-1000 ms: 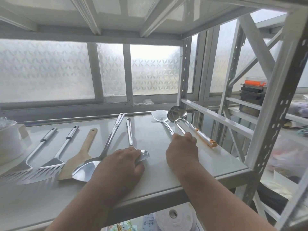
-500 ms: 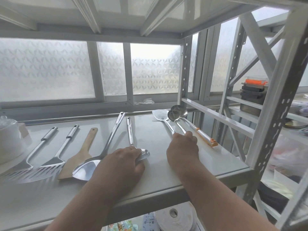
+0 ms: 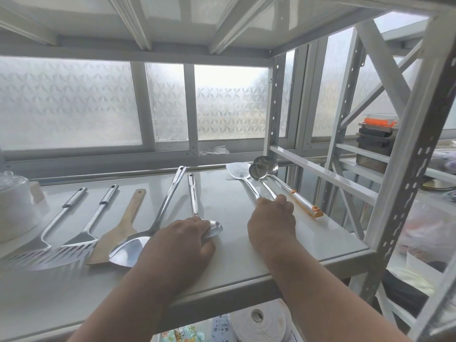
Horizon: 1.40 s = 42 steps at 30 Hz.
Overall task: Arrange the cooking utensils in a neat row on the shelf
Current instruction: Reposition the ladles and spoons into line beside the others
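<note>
Eight utensils lie on the white metal shelf [image 3: 246, 272], which stands before a frosted window [image 3: 74, 102]. At its left end sits a white pot [image 3: 14, 211]. Five utensils form a row with handles pointing away: two slotted turners [image 3: 37, 243] [image 3: 81, 239], a wooden spatula [image 3: 118, 230], a steel wok spatula [image 3: 153, 225] and a small steel spoon [image 3: 193, 201]. Well apart to the right, three more lie bowls away: a flat skimmer [image 3: 238, 170], a small ladle [image 3: 257, 171] and a larger ladle with an orange-tipped handle [image 3: 293, 193], close together and overlapping at their heads. The left hand [image 3: 182, 245] rests over the small spoon's bowl, its fingers curled down onto it. The right hand [image 3: 271, 220] covers the near ends of the skimmer and small ladle handles; its fingers curl over them, though whether they grip one or both cannot be told.
</note>
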Available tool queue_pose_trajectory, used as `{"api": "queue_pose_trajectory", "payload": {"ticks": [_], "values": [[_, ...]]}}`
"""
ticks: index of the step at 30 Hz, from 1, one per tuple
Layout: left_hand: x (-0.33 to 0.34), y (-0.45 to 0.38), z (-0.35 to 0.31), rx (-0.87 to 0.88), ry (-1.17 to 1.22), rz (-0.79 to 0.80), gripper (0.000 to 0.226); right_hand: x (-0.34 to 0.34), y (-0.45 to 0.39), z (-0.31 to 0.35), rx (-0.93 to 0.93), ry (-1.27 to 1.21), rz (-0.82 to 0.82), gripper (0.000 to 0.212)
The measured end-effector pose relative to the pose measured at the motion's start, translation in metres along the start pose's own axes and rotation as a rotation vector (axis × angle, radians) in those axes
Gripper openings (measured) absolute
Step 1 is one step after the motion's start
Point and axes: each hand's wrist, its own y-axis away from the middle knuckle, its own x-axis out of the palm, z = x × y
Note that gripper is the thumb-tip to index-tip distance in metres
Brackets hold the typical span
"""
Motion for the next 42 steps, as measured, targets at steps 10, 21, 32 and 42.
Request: {"api": "queue_pose_trajectory", "payload": {"ticks": [10, 21, 32, 42], "values": [[-0.005, 0.000, -0.006, -0.004, -0.019, -0.029, 0.032, -0.002, 0.011, 0.004, -0.118, -0.082, -0.173, 0.047], [-0.022, 0.008, -0.012, 0.034, -0.189, -0.120, 0.044, -0.004, 0.023, 0.005, -0.348, -0.220, -0.315, 0.062], [-0.111, 0.022, 0.025, -0.089, 1.158, -0.392, 0.016, -0.011, 0.019, 0.001, -0.426, -0.341, -0.309, 0.086], [-0.129, 0.035, 0.075, -0.250, 1.627, -0.259, 0.037, -0.045, -0.004, -0.012, -0.547, -0.309, -0.400, 0.094]]}}
